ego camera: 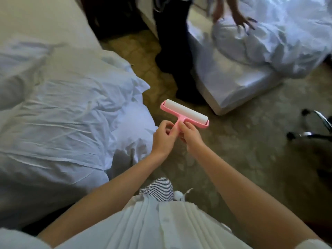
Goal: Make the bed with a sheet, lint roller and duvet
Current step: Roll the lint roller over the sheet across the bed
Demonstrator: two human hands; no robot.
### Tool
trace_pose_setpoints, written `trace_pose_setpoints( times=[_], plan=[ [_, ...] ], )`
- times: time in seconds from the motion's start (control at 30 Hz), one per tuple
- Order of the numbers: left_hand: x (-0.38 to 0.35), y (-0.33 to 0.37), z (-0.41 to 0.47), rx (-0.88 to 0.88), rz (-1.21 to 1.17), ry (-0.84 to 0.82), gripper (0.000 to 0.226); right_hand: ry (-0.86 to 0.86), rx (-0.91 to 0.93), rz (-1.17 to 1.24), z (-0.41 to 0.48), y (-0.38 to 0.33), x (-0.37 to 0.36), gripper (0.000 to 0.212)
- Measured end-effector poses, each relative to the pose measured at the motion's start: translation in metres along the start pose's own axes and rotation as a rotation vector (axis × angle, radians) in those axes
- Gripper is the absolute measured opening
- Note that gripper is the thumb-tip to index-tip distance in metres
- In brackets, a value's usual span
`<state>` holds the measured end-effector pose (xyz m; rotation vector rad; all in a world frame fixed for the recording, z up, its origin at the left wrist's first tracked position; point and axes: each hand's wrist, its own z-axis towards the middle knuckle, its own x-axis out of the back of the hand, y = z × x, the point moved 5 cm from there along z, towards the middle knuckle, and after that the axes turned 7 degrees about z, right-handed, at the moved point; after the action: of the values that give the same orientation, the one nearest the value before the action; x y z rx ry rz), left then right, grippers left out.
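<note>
A pink lint roller (pixel 185 112) with a wide white roll is held over the carpet, between two beds. My left hand (pixel 163 139) pinches its pink handle from the left. My right hand (pixel 191 136) grips the same handle from the right, fingers curled round it. The bed on my left carries a rumpled white sheet (pixel 68 108) that hangs over its corner. A crumpled white duvet (pixel 280 36) lies on the second bed at the upper right.
Another person in dark trousers (pixel 176 51) stands in the gap between the beds, a hand (pixel 240 18) on the duvet. The second bed's corner (pixel 231 94) juts toward me. A chrome chair base (pixel 312 126) with castors stands at the right on the patterned carpet.
</note>
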<state>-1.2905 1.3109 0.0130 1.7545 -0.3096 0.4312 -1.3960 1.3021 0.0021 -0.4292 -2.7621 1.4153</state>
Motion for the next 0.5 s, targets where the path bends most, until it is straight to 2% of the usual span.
trace_pose_setpoints(
  times=[0.17, 0.27, 0.4, 0.5],
  plan=[
    [0.023, 0.006, 0.079, 0.148, -0.069, 0.22, 0.014, -0.201, -0.022, -0.145, 0.082, -0.043, -0.059, 0.025],
    [0.042, 0.005, 0.137, 0.199, -0.108, 0.352, 0.016, -0.302, -0.057, -0.212, 0.134, -0.066, -0.106, 0.015],
    [0.067, 0.009, 0.232, 0.226, -0.123, 0.446, 0.014, -0.383, -0.045, -0.214, 0.207, -0.116, -0.169, 0.017],
    [0.089, 0.017, 0.301, 0.249, -0.126, 0.481, 0.019, -0.414, -0.007, -0.333, 0.258, -0.157, -0.212, 0.017]
  ],
)
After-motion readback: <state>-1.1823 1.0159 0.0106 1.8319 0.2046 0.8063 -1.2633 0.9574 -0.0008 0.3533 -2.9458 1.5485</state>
